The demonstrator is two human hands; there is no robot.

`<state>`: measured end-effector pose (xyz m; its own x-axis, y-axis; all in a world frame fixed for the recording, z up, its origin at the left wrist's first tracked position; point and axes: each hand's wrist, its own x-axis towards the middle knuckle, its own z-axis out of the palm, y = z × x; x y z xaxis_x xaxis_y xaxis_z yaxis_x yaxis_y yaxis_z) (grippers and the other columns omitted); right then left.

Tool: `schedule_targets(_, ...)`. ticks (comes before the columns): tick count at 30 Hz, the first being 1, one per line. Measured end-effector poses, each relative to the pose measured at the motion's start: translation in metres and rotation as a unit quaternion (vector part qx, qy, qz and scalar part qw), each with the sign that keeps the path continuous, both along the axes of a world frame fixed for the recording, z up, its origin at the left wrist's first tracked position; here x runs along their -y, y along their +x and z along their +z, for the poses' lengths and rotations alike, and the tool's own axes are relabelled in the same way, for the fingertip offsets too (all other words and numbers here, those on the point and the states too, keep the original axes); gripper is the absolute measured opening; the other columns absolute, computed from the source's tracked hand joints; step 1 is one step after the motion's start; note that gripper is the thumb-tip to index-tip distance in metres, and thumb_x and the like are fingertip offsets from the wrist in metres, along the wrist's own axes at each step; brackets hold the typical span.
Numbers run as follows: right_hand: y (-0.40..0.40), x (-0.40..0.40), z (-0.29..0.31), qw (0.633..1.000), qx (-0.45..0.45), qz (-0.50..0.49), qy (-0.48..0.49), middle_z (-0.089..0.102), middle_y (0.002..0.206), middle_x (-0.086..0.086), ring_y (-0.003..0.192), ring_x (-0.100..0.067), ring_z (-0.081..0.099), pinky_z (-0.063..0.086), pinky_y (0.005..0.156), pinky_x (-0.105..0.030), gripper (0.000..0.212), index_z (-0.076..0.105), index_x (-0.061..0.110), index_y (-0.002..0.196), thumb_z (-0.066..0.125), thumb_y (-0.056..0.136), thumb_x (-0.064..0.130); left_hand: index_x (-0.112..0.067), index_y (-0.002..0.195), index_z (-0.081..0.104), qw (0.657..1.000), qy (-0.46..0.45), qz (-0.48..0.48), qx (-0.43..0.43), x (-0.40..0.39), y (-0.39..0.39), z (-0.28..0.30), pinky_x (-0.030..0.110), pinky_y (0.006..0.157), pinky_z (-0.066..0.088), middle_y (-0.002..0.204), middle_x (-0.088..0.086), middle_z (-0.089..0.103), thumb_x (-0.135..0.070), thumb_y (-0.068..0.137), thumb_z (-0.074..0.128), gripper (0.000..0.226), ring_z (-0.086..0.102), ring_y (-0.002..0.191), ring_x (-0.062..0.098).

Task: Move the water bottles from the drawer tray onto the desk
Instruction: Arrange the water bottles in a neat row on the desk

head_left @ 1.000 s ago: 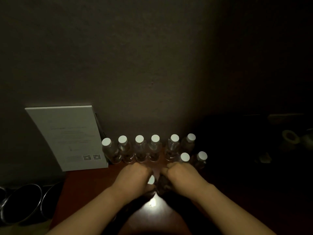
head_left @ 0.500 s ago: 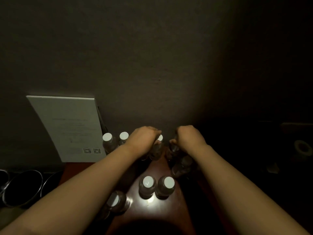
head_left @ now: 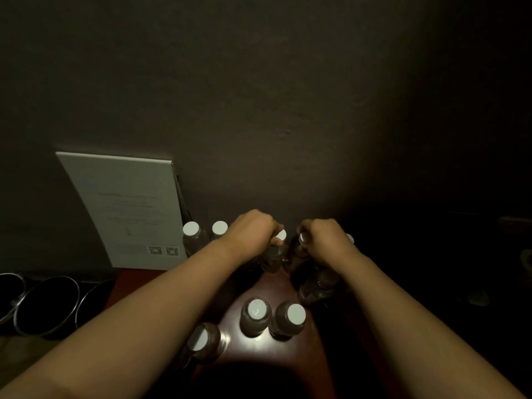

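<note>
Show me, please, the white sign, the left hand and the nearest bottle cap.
white sign [head_left: 129, 208], head view, middle of its face.
left hand [head_left: 249, 230], head view, back of the hand.
nearest bottle cap [head_left: 199, 339], head view, cap top.

desk [head_left: 305, 358]: reddish-brown wood, polished; you can see a bright glare spot on it nearer you than your fingers.
bottles [head_left: 256, 318]: clear, glossy plastic, dark in this light; the caps [head_left: 296, 313] are white, matt, smooth.
bottle at your left fingers [head_left: 273, 256]: same clear plastic, faint sheen.
card [head_left: 129, 208]: left of your fingers, pale paper or board, matt, smooth, fine print.
bowls [head_left: 47, 305]: far left, metal, shiny rims, dark inside.
wall [head_left: 259, 110]: beyond your fingers, matt, slightly rough.
</note>
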<state>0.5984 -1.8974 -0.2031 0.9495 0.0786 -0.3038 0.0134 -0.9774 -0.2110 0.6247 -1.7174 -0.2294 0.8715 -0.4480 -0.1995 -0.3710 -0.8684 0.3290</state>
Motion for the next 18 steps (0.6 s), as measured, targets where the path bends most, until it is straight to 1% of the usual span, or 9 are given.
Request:
schedule_targets(3, -0.001, 0.003, -0.003, 1.0, -0.006, 0.006, 0.022, 0.068, 0.117, -0.006, 0.111, -0.025, 0.06, 0.044, 0.082, -0.026, 0.032, 0.064, 0.025, 0.123, 0.063, 0.091, 0.021, -0.025, 0.127, 0.067, 1.0, 0.001, -0.004, -0.003, 0.001, 0.001, 0.001, 0.037, 0.095, 0.05, 0.123, 0.004, 0.07, -0.04, 0.092, 0.066, 0.039, 0.06, 0.119, 0.027)
schedule_targets(6, -0.002, 0.002, -0.007, 1.0, -0.007, -0.004, 0.026, 0.068, 0.115, -0.005, 0.109, -0.024, 0.061, 0.049, 0.086, -0.029, 0.036, 0.063, 0.025, 0.123, 0.07, 0.087, 0.021, -0.026, 0.13, 0.065, 1.0, -0.003, 0.0, -0.012, 0.001, 0.002, 0.001, 0.037, 0.097, 0.049, 0.126, 0.002, 0.068, -0.04, 0.091, 0.067, 0.042, 0.059, 0.121, 0.025)
schedule_targets(12, -0.004, 0.001, -0.015, 0.999, 0.013, -0.013, 0.029, 0.069, 0.115, -0.005, 0.109, -0.023, 0.062, 0.05, 0.087, -0.031, 0.038, 0.062, 0.025, 0.125, 0.069, 0.087, 0.024, -0.027, 0.134, 0.062, 1.0, -0.006, 0.007, -0.013, 0.001, 0.001, 0.003, 0.036, 0.098, 0.049, 0.127, 0.003, 0.068, -0.04, 0.092, 0.066, 0.044, 0.059, 0.121, 0.024)
schedule_targets(18, -0.009, 0.001, -0.014, 0.999, 0.018, -0.008, 0.045, 0.069, 0.116, -0.007, 0.109, -0.024, 0.063, 0.051, 0.087, -0.031, 0.042, 0.06, 0.023, 0.127, 0.07, 0.087, 0.029, -0.024, 0.128, 0.066, 1.0, -0.01, 0.017, -0.018, 0.0, -0.005, 0.005, 0.038, 0.097, 0.05, 0.123, 0.002, 0.07, -0.04, 0.091, 0.067, 0.04, 0.063, 0.117, 0.024)
